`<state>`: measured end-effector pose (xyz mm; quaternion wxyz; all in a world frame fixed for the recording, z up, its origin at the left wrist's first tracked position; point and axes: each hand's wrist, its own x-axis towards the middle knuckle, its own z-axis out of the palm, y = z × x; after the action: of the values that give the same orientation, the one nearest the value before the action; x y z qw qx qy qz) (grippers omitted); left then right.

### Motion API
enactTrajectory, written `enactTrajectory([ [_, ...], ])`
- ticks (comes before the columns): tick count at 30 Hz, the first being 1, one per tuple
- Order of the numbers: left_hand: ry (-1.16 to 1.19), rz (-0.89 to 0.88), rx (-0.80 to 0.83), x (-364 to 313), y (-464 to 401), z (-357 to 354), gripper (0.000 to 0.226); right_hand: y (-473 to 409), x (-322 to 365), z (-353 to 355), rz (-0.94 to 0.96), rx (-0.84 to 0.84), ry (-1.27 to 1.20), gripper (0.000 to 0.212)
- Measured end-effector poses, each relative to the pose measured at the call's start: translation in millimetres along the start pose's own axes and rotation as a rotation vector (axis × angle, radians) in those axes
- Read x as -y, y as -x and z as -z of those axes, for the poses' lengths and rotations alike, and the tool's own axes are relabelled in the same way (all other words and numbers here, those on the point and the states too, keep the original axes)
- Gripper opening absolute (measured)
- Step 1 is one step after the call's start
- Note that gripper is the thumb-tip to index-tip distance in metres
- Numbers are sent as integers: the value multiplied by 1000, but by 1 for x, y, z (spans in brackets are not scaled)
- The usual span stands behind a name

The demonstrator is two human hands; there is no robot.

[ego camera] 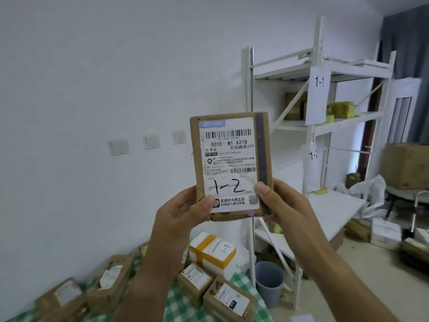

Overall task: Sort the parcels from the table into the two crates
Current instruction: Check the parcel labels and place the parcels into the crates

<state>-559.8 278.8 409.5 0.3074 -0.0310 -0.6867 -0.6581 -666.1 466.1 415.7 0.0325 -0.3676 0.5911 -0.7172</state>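
I hold a flat brown cardboard parcel (pixel 231 163) upright in front of me, its white shipping label facing me with "1-2" handwritten on it. My left hand (pixel 180 216) grips its lower left corner, thumb on the label. My right hand (pixel 282 202) grips its lower right corner, thumb on the label's edge. Below, several more parcels lie on the table with a green checked cloth (pixel 178 303), among them a white box with orange tape marked "1-9" (pixel 212 252) and brown boxes (pixel 228 298). No crate is in view.
A white metal shelf rack (pixel 321 126) stands to the right with paper tags "1-1" (pixel 320 96) and "1-2", holding a few parcels. A grey bin (pixel 269 282) sits on the floor by the table. Boxes and bags clutter the far right floor.
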Motion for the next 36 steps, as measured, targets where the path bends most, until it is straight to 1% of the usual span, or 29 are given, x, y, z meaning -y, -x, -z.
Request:
enactTrajectory([
  [2, -13, 11, -7, 4, -3, 6, 60, -6, -6, -6, -11, -16, 16, 47],
  [5, -24, 37, -62, 14, -9, 22, 60, -18, -20, -20, -56, -24, 28, 56],
  [8, 11, 58, -107, 27, -16, 46, 67, -33, -38, -41, -90, -25, 23, 64],
  [10, 50, 80, -125, 37, -23, 62, 68, -43, -49, -55, -102, -25, 14, 66],
  [13, 94, 109, -113, 57, -38, 83, 74, -56, -67, -70, -131, -27, 16, 63],
  [15, 136, 138, -84, 73, -49, 89, 70, -60, -79, -71, -156, -51, 48, 64],
  [17, 172, 177, -49, 91, -59, 85, 68, -61, -89, -63, -189, -112, 96, 69],
  [18, 179, 197, -27, 101, -64, 78, 67, -59, -92, -56, -202, -138, 106, 67],
  [21, 200, 261, 69, 129, -75, 42, 56, -42, -93, -23, -228, -211, 126, 48],
  [23, 230, 302, 143, 141, -77, 5, 52, -23, -85, 8, -241, -286, 148, 41],
  [24, 248, 324, 177, 145, -76, -16, 51, -11, -80, 25, -245, -324, 161, 40],
  [27, 287, 373, 297, 150, -66, -84, 55, 29, -58, 79, -250, -442, 229, 50],
  [30, 305, 407, 405, 145, -47, -155, 65, 78, -31, 131, -245, -514, 287, 44],
  [36, 342, 444, 572, 121, 16, -301, 59, 193, 22, 238, -258, -691, 328, 43],
])
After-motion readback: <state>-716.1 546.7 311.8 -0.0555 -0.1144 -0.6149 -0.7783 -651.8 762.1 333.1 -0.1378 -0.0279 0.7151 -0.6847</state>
